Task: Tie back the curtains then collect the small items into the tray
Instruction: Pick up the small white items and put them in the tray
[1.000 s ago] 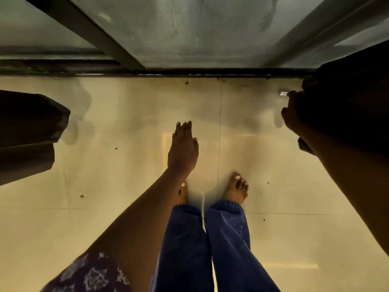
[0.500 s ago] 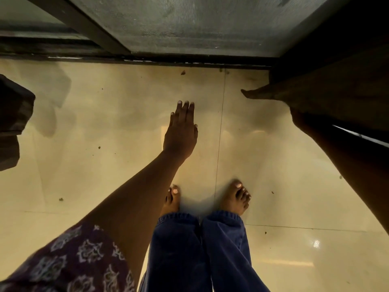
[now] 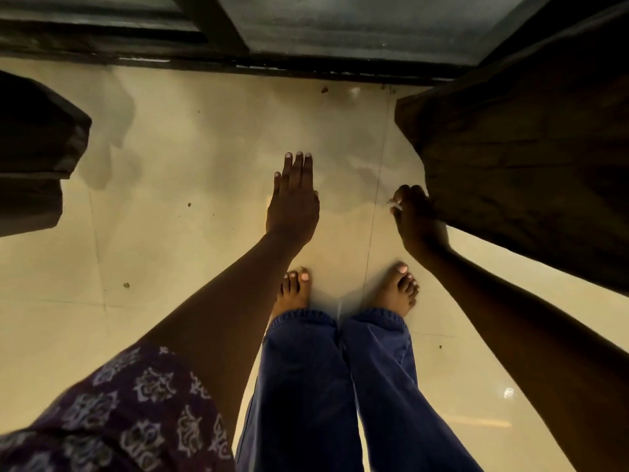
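Observation:
A dark brown curtain [image 3: 524, 155] hangs at the right, its lower edge bunched above the floor. My right hand [image 3: 417, 216] grips that curtain's left edge, fingers curled into the cloth. My left hand [image 3: 294, 199] hovers flat in the middle with straight fingers, holding nothing. A second dark curtain [image 3: 37, 155] hangs at the far left, apart from both hands. No tray or small items are in view.
A dark sliding door frame and track [image 3: 238, 59] run across the top, with glass behind. The floor is glossy cream tile [image 3: 190, 260] with a few specks. My bare feet [image 3: 343, 294] stand just behind the hands.
The right curtain has swung further into view and toward the middle, my right hand moving with it and now clearly showing. My left hand stays flat and has risen slightly.

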